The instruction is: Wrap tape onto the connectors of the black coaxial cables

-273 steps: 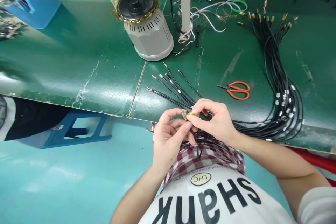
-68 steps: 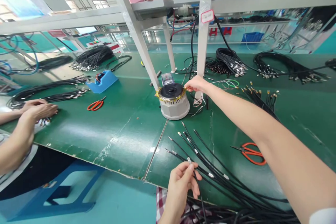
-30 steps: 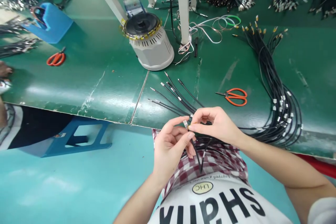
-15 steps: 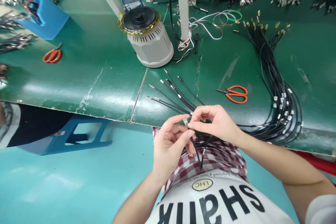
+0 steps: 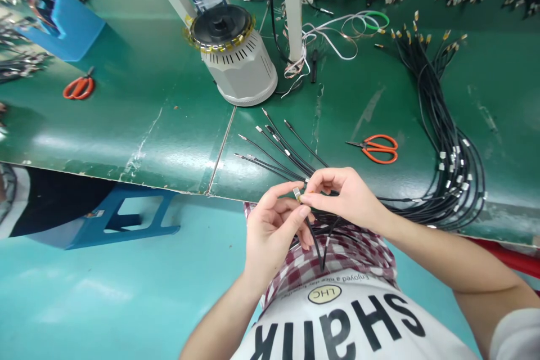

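Note:
My left hand pinches the metal end of a thin black cable just off the near edge of the green bench. My right hand meets it from the right, with thumb and forefinger closed on the same cable tip, where a small yellow piece, perhaps tape, shows. The cable hangs down over my lap. Several more black cables with metal tips fan out on the bench just beyond my hands.
A grey round tape dispenser with yellow strips round its rim stands behind. Orange scissors lie to the right, another orange pair far left by a blue tape holder. A large cable bundle curves at right. White posts rise behind.
My right hand came back from the tape dispenser to the cable tip, and my head tilted down. Over the last half second the hands have barely moved.

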`<act>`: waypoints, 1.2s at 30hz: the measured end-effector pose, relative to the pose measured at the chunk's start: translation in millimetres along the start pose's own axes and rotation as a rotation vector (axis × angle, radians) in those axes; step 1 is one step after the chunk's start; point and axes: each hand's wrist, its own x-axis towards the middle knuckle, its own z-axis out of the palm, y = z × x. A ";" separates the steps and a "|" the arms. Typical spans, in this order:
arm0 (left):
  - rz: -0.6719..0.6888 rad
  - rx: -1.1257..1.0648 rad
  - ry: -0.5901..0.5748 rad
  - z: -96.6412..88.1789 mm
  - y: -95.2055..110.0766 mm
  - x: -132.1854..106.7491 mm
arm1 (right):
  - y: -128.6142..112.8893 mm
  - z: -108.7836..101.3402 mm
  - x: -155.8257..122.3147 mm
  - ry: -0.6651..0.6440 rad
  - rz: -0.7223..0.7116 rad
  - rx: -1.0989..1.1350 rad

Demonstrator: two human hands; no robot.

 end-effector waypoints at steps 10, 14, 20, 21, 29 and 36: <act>-0.058 -0.122 -0.050 -3.9 0.7 3.4 | 3.2 -3.5 -1.0 -0.109 0.076 0.176; -0.065 -0.121 -0.049 -4.1 0.3 3.5 | 2.4 -6.3 -1.7 -0.055 0.038 0.093; -0.084 -0.118 -0.038 -2.1 1.1 3.7 | 9.4 -8.5 2.0 -0.056 0.053 0.146; -0.089 -0.123 -0.039 -1.7 1.1 3.7 | 11.1 -8.7 2.6 -0.073 0.071 0.191; -0.182 -0.252 -0.057 -5.4 -3.3 4.3 | 2.3 -6.2 0.6 0.012 -0.028 -0.011; -0.266 -0.289 -0.020 -9.3 -5.5 5.8 | 2.2 -2.3 1.2 0.038 -0.057 -0.005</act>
